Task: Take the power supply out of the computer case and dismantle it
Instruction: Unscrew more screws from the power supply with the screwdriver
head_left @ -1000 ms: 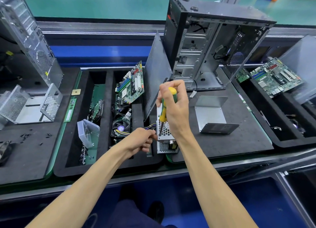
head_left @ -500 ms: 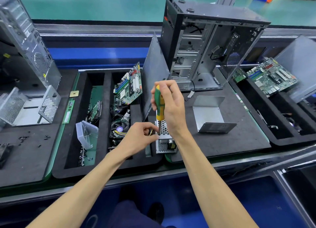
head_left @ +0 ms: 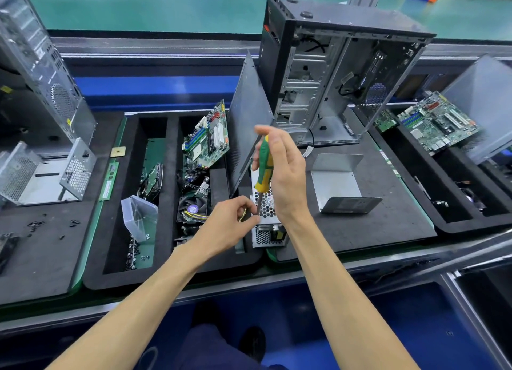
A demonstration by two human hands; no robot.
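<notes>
Green floor behind, black foam table (head_left: pixel 374 231) in front; empty computer case (head_left: pixel 332 73) stands upright at 12 o'clock. Power supply (head_left: pixel 266 231) sits at the table's near edge, centre, mesh side up, silver cover (head_left: pixel 340 184) lying at 3 o'clock of it. Right hand (head_left: pixel 282 173) grip wrapped round the green-yellow screwdriver (head_left: pixel 263 167), tip down on the unit; left hand (head_left: pixel 230 225) grip pinches at the shaft's base.

No lettering, brand or number is legible anywhere on the open computer case (head_left: pixel 332 73), the circuit boards (head_left: pixel 207 139) or the power supply (head_left: pixel 266 225) at this workstation.
</notes>
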